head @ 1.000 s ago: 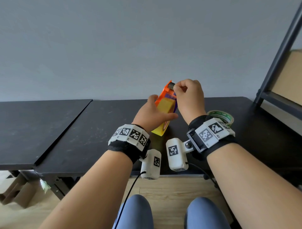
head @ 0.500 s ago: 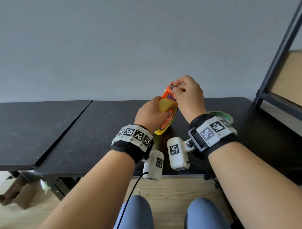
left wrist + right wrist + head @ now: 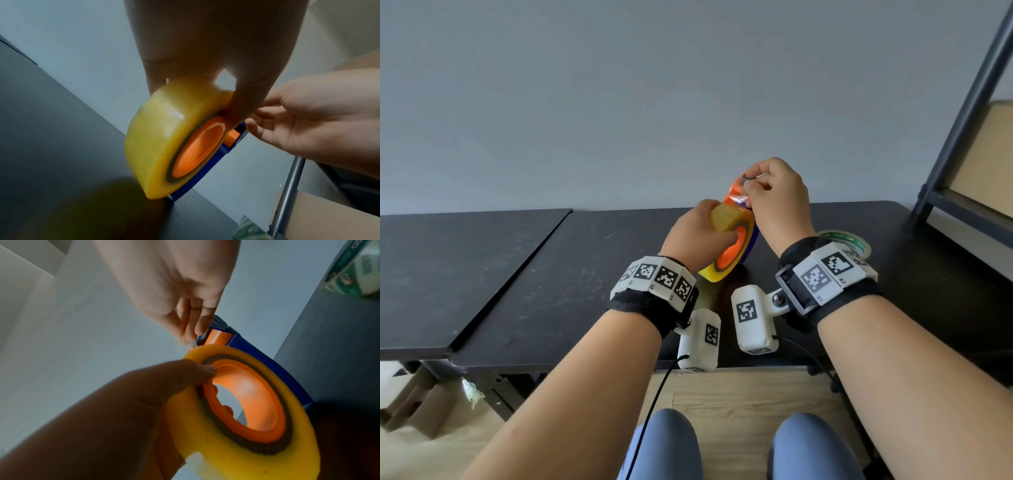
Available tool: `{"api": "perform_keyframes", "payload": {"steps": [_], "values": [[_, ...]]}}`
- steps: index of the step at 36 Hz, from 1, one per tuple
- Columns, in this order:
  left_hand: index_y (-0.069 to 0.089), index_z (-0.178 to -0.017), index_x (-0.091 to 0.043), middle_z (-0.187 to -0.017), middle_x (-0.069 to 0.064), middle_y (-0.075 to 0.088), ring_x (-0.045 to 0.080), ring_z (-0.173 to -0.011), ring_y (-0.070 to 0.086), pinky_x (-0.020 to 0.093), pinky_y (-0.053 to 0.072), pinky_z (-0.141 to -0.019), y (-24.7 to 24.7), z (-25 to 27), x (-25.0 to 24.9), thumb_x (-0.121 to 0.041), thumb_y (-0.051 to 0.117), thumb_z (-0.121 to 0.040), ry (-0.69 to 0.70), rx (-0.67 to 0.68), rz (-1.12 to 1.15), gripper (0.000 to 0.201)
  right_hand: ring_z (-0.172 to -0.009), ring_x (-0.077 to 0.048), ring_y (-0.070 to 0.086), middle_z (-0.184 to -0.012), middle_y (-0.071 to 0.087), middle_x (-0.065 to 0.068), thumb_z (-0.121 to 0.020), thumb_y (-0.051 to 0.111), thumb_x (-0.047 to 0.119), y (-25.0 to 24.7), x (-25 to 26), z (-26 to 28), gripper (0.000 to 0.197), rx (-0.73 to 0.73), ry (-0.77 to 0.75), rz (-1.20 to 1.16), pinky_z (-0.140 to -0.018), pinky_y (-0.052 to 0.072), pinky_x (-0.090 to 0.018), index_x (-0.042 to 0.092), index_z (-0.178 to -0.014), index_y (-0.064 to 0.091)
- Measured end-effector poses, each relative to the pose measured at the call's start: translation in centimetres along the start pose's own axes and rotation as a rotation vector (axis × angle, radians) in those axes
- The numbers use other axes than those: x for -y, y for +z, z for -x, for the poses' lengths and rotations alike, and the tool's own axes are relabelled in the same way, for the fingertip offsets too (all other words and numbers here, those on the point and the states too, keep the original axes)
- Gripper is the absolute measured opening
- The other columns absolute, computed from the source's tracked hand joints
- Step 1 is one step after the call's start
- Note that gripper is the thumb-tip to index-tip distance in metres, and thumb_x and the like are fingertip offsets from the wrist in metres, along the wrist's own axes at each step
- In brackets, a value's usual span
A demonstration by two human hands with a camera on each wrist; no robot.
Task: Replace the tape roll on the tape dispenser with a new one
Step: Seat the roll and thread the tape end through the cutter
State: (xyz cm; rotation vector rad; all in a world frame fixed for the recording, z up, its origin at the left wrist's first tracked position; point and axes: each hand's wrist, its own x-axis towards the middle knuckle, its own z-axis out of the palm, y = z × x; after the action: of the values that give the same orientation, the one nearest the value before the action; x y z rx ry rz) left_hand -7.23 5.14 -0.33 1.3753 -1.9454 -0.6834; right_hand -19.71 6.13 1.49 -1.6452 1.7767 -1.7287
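A blue and orange tape dispenser (image 3: 739,192) carries a yellowish tape roll (image 3: 726,219) on its orange hub (image 3: 197,146). My left hand (image 3: 695,233) grips the roll, thumb on its side by the hub, and holds it tilted with its lower edge near the black table (image 3: 551,274). My right hand (image 3: 774,198) pinches the loose tape end at the dispenser's top, by the orange flap (image 3: 218,339). Another roll with a green printed core (image 3: 849,240) lies flat on the table behind my right wrist.
A dark metal shelf frame (image 3: 962,113) with a cardboard panel stands at the right. A second black table (image 3: 448,267) adjoins on the left. Cardboard pieces (image 3: 410,404) lie on the wooden floor below.
The dispenser has tipped from upright to lying more on its side, so the orange hub now faces me. My right hand has shifted up to the top flap, pinching there.
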Motion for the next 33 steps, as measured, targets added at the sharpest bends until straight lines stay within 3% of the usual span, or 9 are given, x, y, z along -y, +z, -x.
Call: {"api": "perform_keyframes", "payload": {"steps": [3,5,8,11,16,27,30,33], "values": [[0.044,-0.137,-0.024,-0.111,-0.004,0.059,0.017,-0.099,0.059,0.031,0.049,-0.078,0.2,0.0,-0.2,-0.035,0.073,-0.074,0.016,0.002,-0.066,0.071,-0.084,-0.02,0.068,-0.081,0.067,0.003,-0.093,0.053,0.006,-0.1,0.0,-0.1,0.013,-0.007,-0.008,-0.006,-0.079,0.055,-0.034,0.017,-0.094,0.059],[0.046,-0.135,-0.023,-0.113,-0.002,0.062,0.019,-0.102,0.061,0.031,0.049,-0.077,0.3,-0.1,-0.3,-0.036,0.073,-0.074,0.02,-0.024,-0.101,0.067,-0.08,-0.016,0.067,-0.082,0.068,0.003,-0.094,0.055,0.009,-0.1,-0.1,-0.1,0.008,0.01,-0.002,-0.024,-0.08,0.055,-0.033,0.015,-0.097,0.06],[0.05,-0.128,-0.023,-0.099,-0.002,0.06,0.021,-0.098,0.061,0.029,0.044,-0.071,0.4,-0.2,-0.5,-0.029,0.068,-0.077,0.0,-0.041,-0.134,0.055,-0.081,-0.009,0.066,-0.081,0.069,0.006,-0.093,0.063,0.015,-0.1,-0.2,0.0,0.008,0.036,0.008,-0.035,-0.082,0.053,-0.028,0.015,-0.101,0.061],[0.051,-0.123,-0.021,-0.096,-0.003,0.059,0.021,-0.094,0.061,0.03,0.046,-0.069,0.4,-0.2,-0.7,-0.03,0.066,-0.074,-0.016,-0.073,-0.179,0.052,-0.093,-0.014,0.07,-0.083,0.071,0.006,-0.089,0.065,0.012,0.0,-0.2,0.1,0.018,0.058,0.015,-0.035,-0.085,0.054,-0.028,0.014,-0.107,0.064],[0.047,-0.122,-0.019,-0.113,0.001,0.062,0.026,-0.1,0.062,0.035,0.052,-0.079,1.1,0.1,-0.8,-0.033,0.065,-0.073,0.001,-0.15,-0.235,0.055,-0.085,-0.014,0.069,-0.08,0.07,0.006,-0.087,0.065,0.01,-0.2,-0.1,0.2,0.013,0.03,0.008,0.003,-0.081,0.055,-0.029,0.015,-0.099,0.069],[0.046,-0.117,-0.017,-0.113,0.004,0.061,0.029,-0.098,0.062,0.038,0.052,-0.08,0.9,0.3,-0.4,-0.035,0.062,-0.08,0.054,-0.155,-0.284,0.044,-0.087,-0.012,0.062,-0.085,0.066,0.003,-0.086,0.065,0.005,-0.6,-0.5,-0.3,0.013,-0.13,0.056,-0.043,-0.07,0.05,-0.023,0.015,-0.094,0.064],[0.046,-0.116,-0.019,-0.111,0.003,0.061,0.028,-0.097,0.063,0.039,0.052,-0.079,0.9,0.2,-0.4,-0.036,0.062,-0.08,0.058,-0.154,-0.3,0.044,-0.087,-0.013,0.061,-0.079,0.062,0.009,-0.086,0.064,0.005,-0.5,-0.6,-0.2,0.014,-0.163,0.116,-0.075,-0.076,0.051,-0.026,0.014,-0.096,0.065],[0.045,-0.111,-0.02,-0.108,0.0,0.061,0.028,-0.093,0.063,0.036,0.051,-0.074,1.0,-0.1,-0.2,-0.033,0.064,-0.077,0.056,-0.16,-0.324,0.041,-0.087,-0.014,0.061,-0.088,0.063,0.006,-0.086,0.061,0.004,-0.2,-0.8,0.2,0.019,-0.19,0.164,-0.117,-0.08,0.051,-0.028,0.013,-0.103,0.065]]}}
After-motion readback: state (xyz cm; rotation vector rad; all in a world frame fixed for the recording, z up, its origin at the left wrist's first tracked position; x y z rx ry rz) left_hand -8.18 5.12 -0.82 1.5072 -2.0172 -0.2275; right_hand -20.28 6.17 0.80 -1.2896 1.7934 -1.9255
